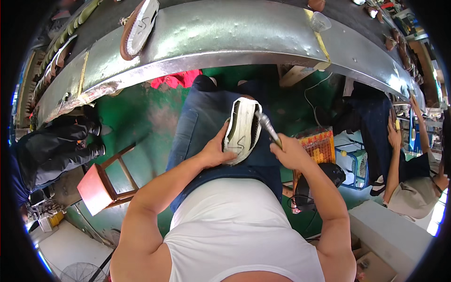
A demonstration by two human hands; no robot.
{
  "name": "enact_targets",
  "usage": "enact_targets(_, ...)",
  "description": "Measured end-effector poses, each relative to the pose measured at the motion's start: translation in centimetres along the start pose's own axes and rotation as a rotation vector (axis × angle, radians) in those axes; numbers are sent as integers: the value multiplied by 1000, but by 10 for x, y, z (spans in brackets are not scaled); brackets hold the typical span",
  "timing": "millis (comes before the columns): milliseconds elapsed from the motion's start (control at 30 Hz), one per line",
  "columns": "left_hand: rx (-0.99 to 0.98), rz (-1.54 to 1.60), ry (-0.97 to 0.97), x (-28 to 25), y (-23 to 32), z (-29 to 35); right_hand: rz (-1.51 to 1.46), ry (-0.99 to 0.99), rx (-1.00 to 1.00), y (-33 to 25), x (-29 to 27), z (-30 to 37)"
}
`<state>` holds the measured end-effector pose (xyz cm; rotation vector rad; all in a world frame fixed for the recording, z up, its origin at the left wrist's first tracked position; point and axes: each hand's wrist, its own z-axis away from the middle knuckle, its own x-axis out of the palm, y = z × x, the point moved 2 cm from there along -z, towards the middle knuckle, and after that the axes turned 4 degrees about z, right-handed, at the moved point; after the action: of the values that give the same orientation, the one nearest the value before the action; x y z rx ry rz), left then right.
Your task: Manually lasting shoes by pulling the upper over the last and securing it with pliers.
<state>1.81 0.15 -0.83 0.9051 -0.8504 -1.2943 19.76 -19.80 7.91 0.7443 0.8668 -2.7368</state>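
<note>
A shoe upper [242,134] lies on my lap with its underside up, showing a white insole and a pale folded-over edge. My left hand [218,148] is closed around its near left side, the thumb pressing on the near end. In my right hand [288,151] is a hammer [268,126], gripped by its handle. The metal hammer head touches or hovers just over the right rim of the upper near its far end; I cannot tell which.
A metal-faced bench [225,35] curves across the front, bearing another upturned shoe [141,30] and a clear cup [321,21]. A red-topped stool [97,188] stands at left, near a person in dark clothes [51,145]. Another person [416,190] is at right, beyond a blue chair [353,164].
</note>
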Motion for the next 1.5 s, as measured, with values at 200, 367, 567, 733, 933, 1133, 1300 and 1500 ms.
enact_targets(200, 32, -2, 74, 9, 0, -1, 391, 104, -547, -12, 11, 16)
enact_targets(367, 68, 421, -14, 12, -23, -4, 793, -18, -437, -67, -7, 15)
enact_targets(567, -58, 652, 287, 27, 0, -6, 752, -5, -595, -38, 13, -15)
enact_targets(733, 29, 567, 550, 26, -26, -20, 517, 315, -778, -13, 46, -27)
enact_targets(933, 113, -106, 639, 19, -11, -10, 562, 220, -652, -24, 27, -1)
enact_targets(1133, 330, -376, 579, 17, -10, -12, 601, 510, -664, -19, 9, -11)
enact_targets(1300, 359, -594, 421, 17, -4, -11, 603, 394, -520, -3, 11, -33)
enact_targets(1500, 259, -833, 157, 11, 18, -9, 342, 274, -442, 21, 1, -35)
